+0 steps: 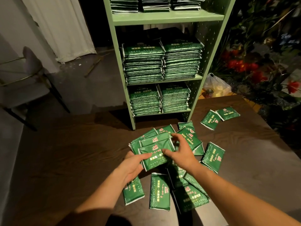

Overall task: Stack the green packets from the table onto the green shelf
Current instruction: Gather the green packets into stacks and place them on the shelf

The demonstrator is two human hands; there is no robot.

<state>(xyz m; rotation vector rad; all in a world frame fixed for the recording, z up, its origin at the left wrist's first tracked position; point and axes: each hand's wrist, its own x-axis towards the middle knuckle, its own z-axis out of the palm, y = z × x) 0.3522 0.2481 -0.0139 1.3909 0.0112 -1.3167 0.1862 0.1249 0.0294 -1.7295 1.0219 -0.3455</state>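
Both hands, left hand (pixel 132 167) and right hand (pixel 180 150), are gripping a small bundle of green packets (pixel 154 152), so I'd be squaring its edges before lifting toward the green shelf (pixel 167 17).

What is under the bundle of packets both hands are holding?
More green packets fan out beneath the bundle on the dark table. How many lie below is hidden by it and both hands.

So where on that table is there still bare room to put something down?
The dark wooden table is bare left of the loose green packets, from the left hand to the table's edge, and right of them too. It is crowded around both hands, below the green metal shelf.
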